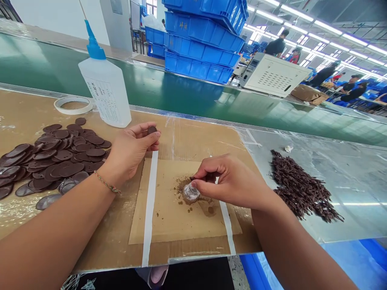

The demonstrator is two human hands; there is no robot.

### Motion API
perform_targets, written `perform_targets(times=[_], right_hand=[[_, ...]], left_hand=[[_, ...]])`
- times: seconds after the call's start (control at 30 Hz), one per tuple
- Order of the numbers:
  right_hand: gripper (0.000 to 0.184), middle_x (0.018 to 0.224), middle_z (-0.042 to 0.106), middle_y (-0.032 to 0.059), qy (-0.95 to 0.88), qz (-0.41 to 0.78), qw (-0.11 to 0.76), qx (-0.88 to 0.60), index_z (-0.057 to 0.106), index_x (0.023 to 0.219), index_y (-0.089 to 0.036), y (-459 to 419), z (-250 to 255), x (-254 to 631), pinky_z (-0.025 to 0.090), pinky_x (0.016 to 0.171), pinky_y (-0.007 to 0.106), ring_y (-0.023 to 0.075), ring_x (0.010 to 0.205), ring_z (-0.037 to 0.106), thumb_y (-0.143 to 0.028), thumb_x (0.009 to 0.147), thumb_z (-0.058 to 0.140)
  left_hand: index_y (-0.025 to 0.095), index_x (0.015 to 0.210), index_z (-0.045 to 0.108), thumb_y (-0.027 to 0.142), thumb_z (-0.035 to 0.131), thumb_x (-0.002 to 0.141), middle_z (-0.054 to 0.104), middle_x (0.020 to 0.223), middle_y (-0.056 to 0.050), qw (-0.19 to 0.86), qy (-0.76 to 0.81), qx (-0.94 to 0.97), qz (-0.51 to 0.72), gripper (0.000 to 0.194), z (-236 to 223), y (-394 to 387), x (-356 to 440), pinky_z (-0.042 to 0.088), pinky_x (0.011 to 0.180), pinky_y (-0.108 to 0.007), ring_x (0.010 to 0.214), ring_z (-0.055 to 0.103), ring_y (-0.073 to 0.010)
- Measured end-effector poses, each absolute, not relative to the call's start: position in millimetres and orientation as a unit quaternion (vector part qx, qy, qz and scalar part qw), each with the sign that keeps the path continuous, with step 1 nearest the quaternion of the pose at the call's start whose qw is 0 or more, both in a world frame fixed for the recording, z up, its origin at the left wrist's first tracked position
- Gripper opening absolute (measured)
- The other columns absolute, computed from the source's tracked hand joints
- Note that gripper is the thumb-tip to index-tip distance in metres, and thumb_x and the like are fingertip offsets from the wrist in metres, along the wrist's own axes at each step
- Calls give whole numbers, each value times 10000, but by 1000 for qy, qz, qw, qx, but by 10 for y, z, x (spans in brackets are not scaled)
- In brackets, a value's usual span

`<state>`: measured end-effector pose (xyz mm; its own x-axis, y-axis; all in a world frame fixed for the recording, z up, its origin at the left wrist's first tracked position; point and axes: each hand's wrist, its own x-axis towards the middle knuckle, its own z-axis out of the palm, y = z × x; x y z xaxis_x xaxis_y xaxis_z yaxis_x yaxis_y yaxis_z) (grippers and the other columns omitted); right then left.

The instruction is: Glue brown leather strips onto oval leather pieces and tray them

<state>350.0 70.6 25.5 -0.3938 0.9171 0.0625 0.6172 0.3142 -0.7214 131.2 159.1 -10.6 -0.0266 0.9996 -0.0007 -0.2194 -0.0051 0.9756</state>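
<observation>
Small clear container (191,193): sitting in a patch of brown powder (180,186) on a kraft paper sheet (169,221), being pinched from above by the right hand (231,183), its fingers closed around the top. Dark brown disc (152,130): being gripped between thumb and fingers of the left hand (130,151), held up over a tan board (205,149). Surrounding items: a pile of brown discs (57,157) lying just beside the left hand; a squeeze bottle with blue nozzle (105,86) and a roll of white tape (73,105) standing behind it; a heap of dark brown braided cord pieces (302,187) lying right of the board; stacked blue crates (199,44) standing beyond a green conveyor belt (151,86).
</observation>
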Motion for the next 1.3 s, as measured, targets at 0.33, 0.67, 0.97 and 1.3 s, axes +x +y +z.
perform_targets(times=[0.33, 0.67, 0.97, 1.3], right_hand=[[108, 592, 572, -56, -780, 286, 229, -508, 694, 680, -132, 690, 303, 3463, 339, 474, 168, 45, 534, 487, -52, 751, 677], [110, 719, 662, -13, -587, 429, 522, -446, 723, 743, -193, 759, 207, 3580, 484, 486, 192, 99, 539, 575, -256, 808, 786], [151, 795, 692, -10, -497, 489, 639, -325, 750, 847, -227, 864, 40, 3385, 555, 596, 206, 93, 596, 622, -357, 845, 826], [85, 842, 649, -31, -570, 489, 611, -250, 708, 967, -222, 738, 99, 3305, 560, 662, 147, 54, 717, 616, -174, 992, 642]], left_hand=[[141, 1094, 736, 109, 773, 785, 702, 978, -42, 549, 436, 445, 557, 312, -118, 1578, 1303, 531, 556, -202, 581, 553, -66], [104, 887, 732, 109, 716, 826, 663, 932, -27, 630, 362, 438, 530, 63, -66, 1515, 1339, 601, 722, -172, 752, 671, -107], [287, 1127, 762, 282, 885, 781, 732, 1002, -3, 705, 286, 499, 413, 367, -69, 1260, 1371, 609, 819, -145, 837, 727, -111], [367, 1248, 709, 452, 676, 956, 719, 1127, -6, 715, 199, 566, 359, 306, -158, 1134, 1407, 578, 938, -223, 933, 679, -124]])
